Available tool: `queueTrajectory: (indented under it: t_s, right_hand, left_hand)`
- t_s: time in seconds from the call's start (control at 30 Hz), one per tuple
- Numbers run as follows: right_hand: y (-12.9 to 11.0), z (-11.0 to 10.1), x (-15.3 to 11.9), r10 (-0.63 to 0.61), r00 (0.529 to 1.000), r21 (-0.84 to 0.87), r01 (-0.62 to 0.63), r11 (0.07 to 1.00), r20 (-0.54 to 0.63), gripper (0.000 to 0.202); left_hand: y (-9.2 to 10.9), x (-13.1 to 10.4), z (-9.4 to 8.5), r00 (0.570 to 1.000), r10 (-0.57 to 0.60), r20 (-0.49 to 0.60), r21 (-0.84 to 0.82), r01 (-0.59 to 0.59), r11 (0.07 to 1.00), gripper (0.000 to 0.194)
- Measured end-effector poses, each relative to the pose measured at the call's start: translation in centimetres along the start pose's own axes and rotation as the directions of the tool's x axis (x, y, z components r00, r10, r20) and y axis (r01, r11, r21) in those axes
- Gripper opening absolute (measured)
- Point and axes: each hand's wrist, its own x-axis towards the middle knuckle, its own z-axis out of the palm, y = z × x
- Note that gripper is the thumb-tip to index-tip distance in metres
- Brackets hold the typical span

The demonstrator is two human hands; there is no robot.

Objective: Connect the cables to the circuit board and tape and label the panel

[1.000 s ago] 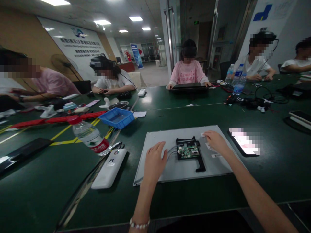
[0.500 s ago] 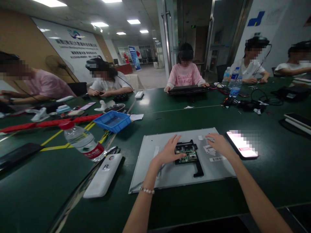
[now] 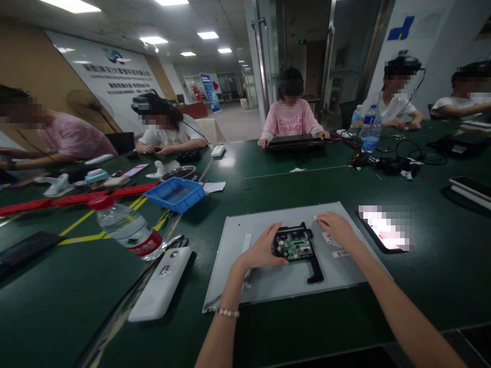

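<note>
A green circuit board in a black plastic frame (image 3: pixel 297 249) lies on a flat grey-white panel (image 3: pixel 238 286). My left hand (image 3: pixel 263 250) spans the frame's left side, with the thumb at its lower edge and the fingers at the upper one. To the right of the board, my right hand (image 3: pixel 337 230) pinches at a small white piece (image 3: pixel 315 218) near the panel's far edge. Its fingertips partly cover that piece. Printed labels (image 3: pixel 339 253) show on the panel beside my right wrist.
A lit phone (image 3: pixel 383 230) lies right of the panel. To the left are a white power bank (image 3: pixel 163 283), a tilted water bottle (image 3: pixel 128 227) and a blue tray (image 3: pixel 176 194). Several people sit around the green table (image 3: pixel 284 189), one handling a flat black device (image 3: pixel 295 142) opposite.
My left hand has lowered from over the board onto the frame's left side. My right hand has moved left, its fingers closing at the small white piece.
</note>
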Motion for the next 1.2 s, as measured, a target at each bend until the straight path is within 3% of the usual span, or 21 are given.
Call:
queueTrajectory:
  t_s: [0.2, 0.4, 0.6, 0.8, 0.93, 1.07, 1.2]
  right_hand:
    - [-0.2, -0.5, -0.2, -0.003, 0.997, -0.054, -0.001, 0.999, -0.071, 0.027]
    - [-0.1, -0.9, -0.6, -0.029, 0.999, -0.026, 0.03, 0.999, 0.025, 0.026]
    - [-0.1, -1.4, -0.7, -0.028, 0.999, -0.02, 0.029, 0.999, 0.02, 0.029]
    - [0.4, -0.6, -0.2, -0.027, 0.998, -0.042, 0.029, 0.999, 0.053, 0.025]
    - [0.5, -0.3, 0.0, 0.016, 1.0, -0.049, -0.016, 0.999, 0.006, 0.026]
    - [-1.1, -0.9, 0.2, -0.007, 0.998, -0.016, 0.006, 1.0, -0.067, 0.027]
    - [-4.0, -1.0, 1.0, -0.128, 0.991, -0.011, 0.127, 0.992, -0.035, 0.026]
  left_hand:
    - [0.0, 0.0, 0.0, 1.0, -0.023, 0.008, 0.011, 0.023, 1.0, 0.108]
    - [-0.1, 0.0, 0.1, 0.999, -0.036, 0.003, 0.014, 0.036, 0.999, 0.11]
    - [0.0, -0.2, 0.1, 1.0, -0.026, -0.007, -0.003, 0.026, 1.0, 0.111]
    - [-0.2, -0.3, 0.1, 1.0, -0.009, -0.005, -0.011, 0.009, 1.0, 0.112]
    - [-0.3, -0.2, 0.2, 1.0, 0.009, -0.013, -0.009, -0.009, 1.0, 0.111]
    - [-0.4, -0.1, 0.2, 1.0, 0.012, -0.027, -0.007, -0.012, 1.0, 0.111]
    - [-0.5, -0.1, 0.3, 1.0, 0.015, -0.028, 0.001, -0.015, 1.0, 0.111]
